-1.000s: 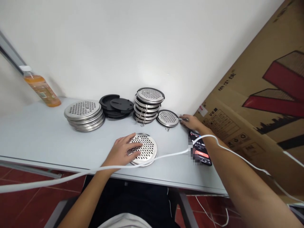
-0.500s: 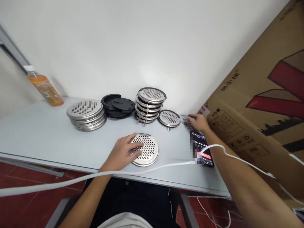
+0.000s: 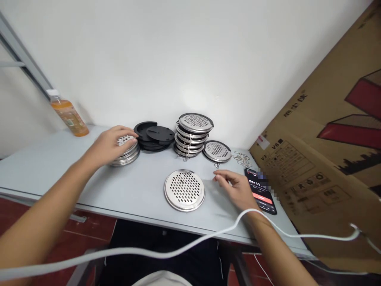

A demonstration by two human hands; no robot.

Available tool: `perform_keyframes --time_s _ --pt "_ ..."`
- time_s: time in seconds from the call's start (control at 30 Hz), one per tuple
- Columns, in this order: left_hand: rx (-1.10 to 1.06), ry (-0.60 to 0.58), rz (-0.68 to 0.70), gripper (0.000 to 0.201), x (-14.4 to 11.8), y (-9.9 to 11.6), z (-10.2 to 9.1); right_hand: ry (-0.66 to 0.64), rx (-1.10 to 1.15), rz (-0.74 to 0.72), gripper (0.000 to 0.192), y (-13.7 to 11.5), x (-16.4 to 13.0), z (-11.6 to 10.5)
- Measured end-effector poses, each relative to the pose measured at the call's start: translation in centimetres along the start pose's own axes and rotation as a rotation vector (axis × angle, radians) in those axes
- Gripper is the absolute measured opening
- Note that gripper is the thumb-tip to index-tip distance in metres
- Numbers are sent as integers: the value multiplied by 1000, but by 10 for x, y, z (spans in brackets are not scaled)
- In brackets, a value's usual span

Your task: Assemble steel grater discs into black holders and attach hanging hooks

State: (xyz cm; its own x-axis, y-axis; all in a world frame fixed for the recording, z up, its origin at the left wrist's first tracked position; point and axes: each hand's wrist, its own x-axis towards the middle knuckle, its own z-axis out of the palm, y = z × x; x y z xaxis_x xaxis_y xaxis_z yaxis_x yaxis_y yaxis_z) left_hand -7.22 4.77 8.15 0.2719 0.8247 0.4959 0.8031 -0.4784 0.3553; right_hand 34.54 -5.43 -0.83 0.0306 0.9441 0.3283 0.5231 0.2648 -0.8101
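Observation:
My left hand (image 3: 111, 145) reaches over a stack of round perforated metal plates (image 3: 126, 158), fingers stretched out and thumb apart; it partly hides the stack. Flat on the table before me lies a single perforated metal plate (image 3: 184, 190), with neither hand on it. To its right, my right hand (image 3: 235, 186) hovers with thumb and forefinger pinched together; what sits between the tips is too small to make out. A loose pile of small metal hooks (image 3: 242, 159) lies beyond that hand. Black round plastic pieces (image 3: 160, 134) are piled beside the left hand's fingertips.
Plates with black rims and dangling hooks form a stack (image 3: 195, 123) near the wall, one similar plate (image 3: 217, 151) beside it. A phone (image 3: 262, 192) lies by a cardboard box (image 3: 285, 159). A white cable (image 3: 166, 254) crosses in front; an orange drink bottle (image 3: 71, 117) stands left.
My left hand has left the single plate and moved left to the metal stack. My right hand has come back from the hook pile toward the single plate.

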Motion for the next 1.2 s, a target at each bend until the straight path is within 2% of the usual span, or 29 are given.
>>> perform_keyframes --time_s 0.1,0.2,0.3,0.37,0.43,0.5,0.6,0.8,0.9,1.03,1.1,1.2 --pt "181 -142 -22 39 22 -19 -6 -45 57 21 24 -3 -20 25" --pt "267 -247 42 45 46 -18 6 -39 144 55 24 -2 -36 44" --pt "309 -380 166 49 71 2 36 -42 150 19 21 -1 -46 52" --pt "380 -432 207 55 82 19 60 -1 118 -5 20 -2 -48 51" --pt "453 -519 163 66 86 30 84 66 114 16 21 -3 -49 48" --pt "477 -551 103 66 83 33 102 121 137 69 24 -4 -48 45" --pt "429 -475 91 57 72 26 113 126 177 121 27 -2 -45 45" --pt "296 -334 107 52 64 13 105 -4 151 62 27 -1 -43 49" --pt "189 -173 100 47 66 16 101 5 144 58 28 -2 -43 48" --pt "138 -2 24 44 69 22 92 18 134 49 30 -2 -43 48" --pt "93 87 -11 43 69 25 84 19 141 52 29 -2 -42 49" --pt "30 281 -45 42 57 36 68 49 146 63 28 -3 -40 52"
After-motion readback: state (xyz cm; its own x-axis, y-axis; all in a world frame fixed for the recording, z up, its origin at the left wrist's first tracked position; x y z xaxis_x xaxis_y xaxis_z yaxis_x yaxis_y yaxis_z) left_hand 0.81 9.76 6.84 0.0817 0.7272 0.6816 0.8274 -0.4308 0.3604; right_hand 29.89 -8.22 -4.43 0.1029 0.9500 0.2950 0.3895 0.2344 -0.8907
